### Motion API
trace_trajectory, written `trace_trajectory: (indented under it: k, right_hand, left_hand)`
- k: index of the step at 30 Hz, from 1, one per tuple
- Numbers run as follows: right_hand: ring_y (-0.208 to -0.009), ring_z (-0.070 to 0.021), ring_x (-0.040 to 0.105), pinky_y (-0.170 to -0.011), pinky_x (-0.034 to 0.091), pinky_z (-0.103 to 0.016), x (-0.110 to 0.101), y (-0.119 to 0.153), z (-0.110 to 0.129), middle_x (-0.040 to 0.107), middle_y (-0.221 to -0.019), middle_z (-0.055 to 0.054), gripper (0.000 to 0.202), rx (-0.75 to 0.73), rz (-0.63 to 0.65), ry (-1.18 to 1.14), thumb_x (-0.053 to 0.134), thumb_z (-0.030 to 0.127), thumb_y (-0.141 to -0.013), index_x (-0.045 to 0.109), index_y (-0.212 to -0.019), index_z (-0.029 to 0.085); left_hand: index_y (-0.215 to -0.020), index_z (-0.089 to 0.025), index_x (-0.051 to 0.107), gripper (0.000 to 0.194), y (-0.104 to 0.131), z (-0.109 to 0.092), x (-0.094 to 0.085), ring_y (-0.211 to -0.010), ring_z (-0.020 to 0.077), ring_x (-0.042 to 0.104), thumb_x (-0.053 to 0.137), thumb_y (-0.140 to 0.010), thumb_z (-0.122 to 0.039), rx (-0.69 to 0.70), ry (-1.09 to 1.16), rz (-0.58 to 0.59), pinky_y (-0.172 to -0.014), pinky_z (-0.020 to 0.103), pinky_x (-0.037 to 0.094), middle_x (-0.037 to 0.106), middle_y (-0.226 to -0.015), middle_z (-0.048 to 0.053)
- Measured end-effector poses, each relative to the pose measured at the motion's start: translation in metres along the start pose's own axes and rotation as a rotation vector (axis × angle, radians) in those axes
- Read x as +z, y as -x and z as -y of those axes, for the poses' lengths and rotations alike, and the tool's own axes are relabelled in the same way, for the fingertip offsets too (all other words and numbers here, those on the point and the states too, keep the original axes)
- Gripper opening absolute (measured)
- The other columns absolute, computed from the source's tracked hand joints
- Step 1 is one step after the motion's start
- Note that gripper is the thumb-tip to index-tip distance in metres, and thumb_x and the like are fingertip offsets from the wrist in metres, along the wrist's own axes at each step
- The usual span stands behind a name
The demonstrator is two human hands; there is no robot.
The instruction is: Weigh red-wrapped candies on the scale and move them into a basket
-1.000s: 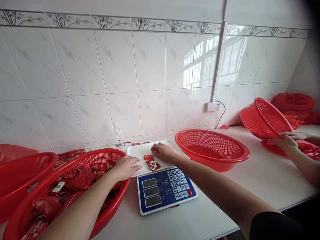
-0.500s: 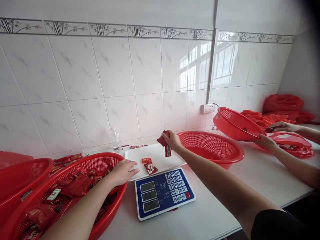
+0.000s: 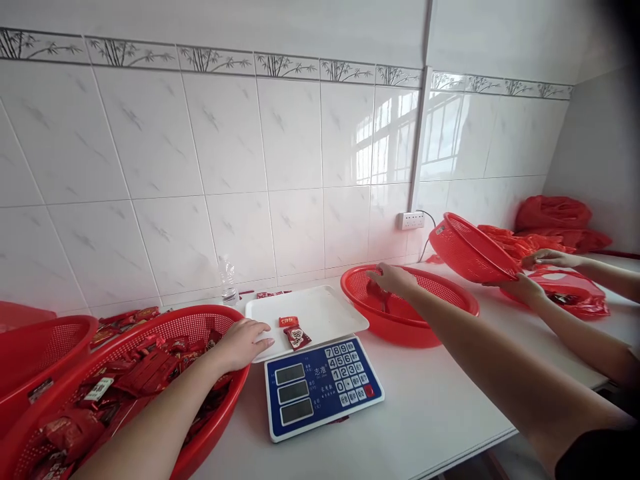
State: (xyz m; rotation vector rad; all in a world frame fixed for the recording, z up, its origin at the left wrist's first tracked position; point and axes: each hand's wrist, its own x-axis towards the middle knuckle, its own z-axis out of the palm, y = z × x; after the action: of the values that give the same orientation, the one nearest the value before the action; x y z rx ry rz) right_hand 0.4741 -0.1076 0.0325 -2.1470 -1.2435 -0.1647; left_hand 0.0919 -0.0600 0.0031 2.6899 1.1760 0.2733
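Two packets (image 3: 297,337): on the white tray (image 3: 325,310), just right of the left hand (image 3: 245,343).
Left hand: loosely open, nothing gripped, beside the filled basket (image 3: 223,417).
Right hand (image 3: 393,279): over the red basin (image 3: 413,336); finger gap and hold cannot be told.
Red packet (image 3: 377,291): just below the right fingers.
Scale (image 3: 325,387): between the hands, nearer the camera.
Tilted basket (image 3: 465,250): beyond the right hand, beside a co-worker's hand (image 3: 523,293).

A black sleeve (image 3: 600,453) covers the right upper arm; both hands (image 3: 244,343) are bare
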Motion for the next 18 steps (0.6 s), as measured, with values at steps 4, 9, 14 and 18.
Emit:
trace_trajectory:
  k: [4, 9, 14, 18]
  right_hand:
    - [-0.111, -0.0347, 0.046, -0.083, 0.038, -0.05, 0.013, 0.016, 0.026, 0.053, -0.119, -0.02, 0.054, -0.147, 0.156, 0.078, 0.043, 0.054, -0.079, 0.052, -0.116, 0.016]
    - [-0.12, -0.0198, 0.039, -0.095, 0.035, -0.032, 0.043, 0.066, 0.091, 0.044, -0.134, -0.002, 0.056, -0.566, 0.404, 0.002, 0.042, 0.061, -0.077, 0.044, -0.125, 0.032]
    - [-0.116, -0.0263, 0.044, -0.09, 0.036, -0.04, 0.071, 0.105, 0.135, 0.047, -0.13, -0.008, 0.056, -0.857, 0.596, -0.009, 0.039, 0.058, -0.08, 0.044, -0.127, 0.028]
    - [-0.1, -0.0258, 0.052, -0.078, 0.039, -0.035, 0.086, 0.103, 0.144, 0.058, -0.11, -0.012, 0.042, -0.806, 0.507, 0.017, 0.046, 0.046, -0.08, 0.054, -0.114, 0.022]
  left_hand:
    - [-0.114, -0.019, 0.057, 0.048, 0.001, 0.001, 0.0, -0.113, 0.0241, 0.045, 0.04, -0.08, -0.05, -0.012, 0.014, -0.001, -0.094, 0.034, 0.034, 0.056, -0.117, 0.008]
    - [-0.113, -0.019, 0.058, 0.046, 0.001, 0.002, 0.001, -0.11, 0.0239, 0.046, 0.041, -0.081, -0.047, 0.001, 0.008, -0.008, -0.093, 0.034, 0.035, 0.057, -0.114, 0.009]
    - [-0.113, -0.02, 0.058, 0.044, 0.004, -0.005, -0.002, -0.111, 0.0237, 0.045, 0.042, -0.081, -0.046, -0.004, 0.002, -0.011, -0.093, 0.032, 0.035, 0.058, -0.115, 0.008]
    - [-0.112, -0.021, 0.058, 0.042, 0.006, -0.01, -0.006, -0.112, 0.0237, 0.045, 0.044, -0.08, -0.044, -0.021, 0.004, -0.02, -0.093, 0.031, 0.034, 0.058, -0.114, 0.007]
